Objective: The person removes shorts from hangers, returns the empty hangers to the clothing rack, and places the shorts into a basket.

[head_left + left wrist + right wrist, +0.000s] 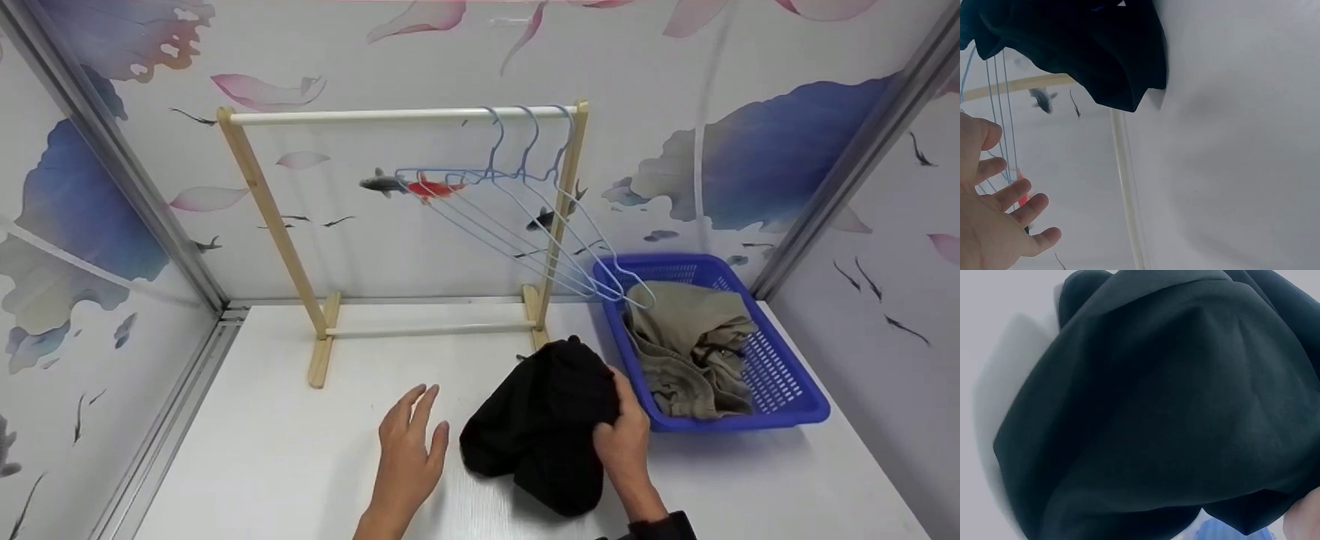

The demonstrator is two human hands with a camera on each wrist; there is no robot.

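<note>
A white counter (300, 465) is sitting inside walls papered with fish and petals. The right hand (624, 439) is closing its grip around a bunched black garment (544, 427), lying on the counter. The left hand (409, 450) is hovering just beside it, fingers spread and holding nothing. Beyond them are standing a wooden rack (262, 195) with blue wire hangers (525, 217) and a blue basket (787, 382) holding khaki clothing (690, 345).

Even, bright, diffuse light; soft shadows sit under my hands and the black garment (541, 427) on the white table (300, 465). Both wrist views are soft, the right 1 nearly all dark cloth.
</note>
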